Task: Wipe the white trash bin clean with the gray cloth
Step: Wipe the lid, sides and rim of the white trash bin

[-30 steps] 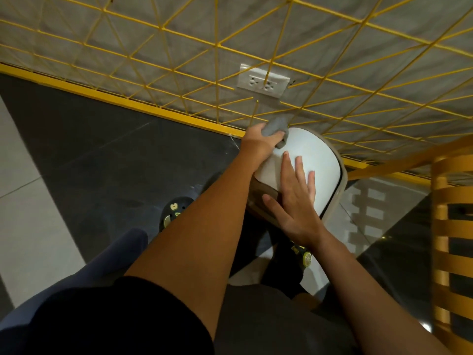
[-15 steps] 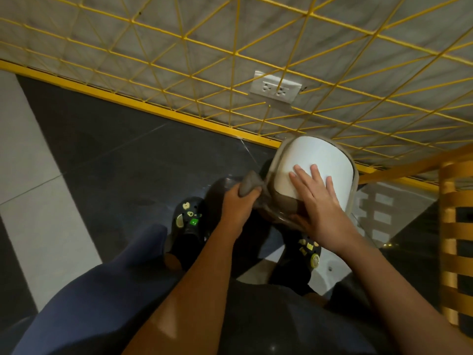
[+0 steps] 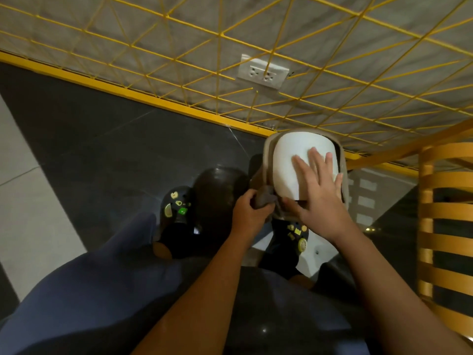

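Underfoot, the dark glossy floor fills the view from six round to ten o'clock, and its polish is the first hazard: I judge that a sideways shove from the wiping could send a light bin skating toward the lattice wall at twelve. Close to that wall's yellow skirting, at about two o'clock from the middle of the view and just ahead of the right shoe, the white trash bin is seen from above, its white top ringed by a tan rim. Its only brace is the right hand, laid flat on the top with fingers straight and spread, a wide grip that curls round nothing. Should that palm lift or slide, the bin may rock or turn, and if the top is a push lid it could give way under the weight. At eight o'clock of the bin, the left hand has its grip closed round the gray cloth, bunched tight against the side below the rim. So small a wad likely cleans only a narrow strip and may snag in the rim's gap, leaving patches missed.
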Available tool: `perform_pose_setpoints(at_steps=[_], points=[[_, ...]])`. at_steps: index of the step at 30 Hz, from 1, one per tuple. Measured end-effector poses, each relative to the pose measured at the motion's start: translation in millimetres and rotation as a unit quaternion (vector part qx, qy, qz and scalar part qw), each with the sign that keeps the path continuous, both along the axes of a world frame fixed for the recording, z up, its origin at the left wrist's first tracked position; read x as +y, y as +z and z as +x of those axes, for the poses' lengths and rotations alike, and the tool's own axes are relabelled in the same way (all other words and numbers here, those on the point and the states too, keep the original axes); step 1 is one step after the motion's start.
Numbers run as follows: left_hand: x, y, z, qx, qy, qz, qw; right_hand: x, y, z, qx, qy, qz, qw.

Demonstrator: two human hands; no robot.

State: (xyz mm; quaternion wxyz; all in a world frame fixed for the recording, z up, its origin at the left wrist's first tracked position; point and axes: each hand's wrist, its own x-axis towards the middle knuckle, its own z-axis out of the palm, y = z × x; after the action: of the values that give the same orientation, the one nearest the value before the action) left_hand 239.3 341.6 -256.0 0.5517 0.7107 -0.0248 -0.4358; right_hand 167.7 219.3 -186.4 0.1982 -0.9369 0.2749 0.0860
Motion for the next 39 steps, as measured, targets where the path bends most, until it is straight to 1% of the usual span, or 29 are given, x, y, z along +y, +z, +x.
perform_pose_setpoints(at_steps=[2, 3, 5, 9, 16, 23, 27, 32, 39], points=[[-4.3, -2.2, -8.0, -0.03, 0.026, 0.027, 0.999, 4.7, -7.2, 5.5, 0.014, -0.048, 0.029, 0.998], [-6.3, -3.2, -10.1, -0.039, 0.035, 0.041, 0.998, 7.7, -11.5, 6.8, 0.025, -0.054, 0.022, 0.998], [-9.6, -5.8, -10.1, -0.052, 0.043, 0.066, 0.996, 11.7, -18.4, 7.6, 0.033, -0.056, -0.003, 0.998], [-15.2, -13.4, 1.9, -0.064, 0.037, 0.099, 0.992, 11.4, -22.5, 7.0, 0.025, -0.058, -0.009, 0.998], [-44.2, -19.3, 38.7, -0.024, 0.063, 0.102, 0.993, 11.0, -25.6, 7.1, 0.026, -0.056, -0.024, 0.998], [-79.9, -15.1, 86.2, -0.053, 0.035, 0.092, 0.994, 10.7, -26.9, 7.9, 0.022, -0.059, -0.029, 0.998], [-68.4, -18.8, 78.1, -0.006, 0.031, 0.086, 0.996, 11.4, -26.2, 7.8, 0.022, -0.06, -0.028, 0.998], [-54.0, -27.9, 55.4, 0.0, 0.061, 0.075, 0.995, 11.4, -26.6, 9.0, 0.032, -0.06, -0.04, 0.997], [-75.8, -27.6, 98.7, -0.073, -0.041, 0.076, 0.994, 10.8, -26.6, 8.3, 0.028, -0.051, -0.047, 0.997]])
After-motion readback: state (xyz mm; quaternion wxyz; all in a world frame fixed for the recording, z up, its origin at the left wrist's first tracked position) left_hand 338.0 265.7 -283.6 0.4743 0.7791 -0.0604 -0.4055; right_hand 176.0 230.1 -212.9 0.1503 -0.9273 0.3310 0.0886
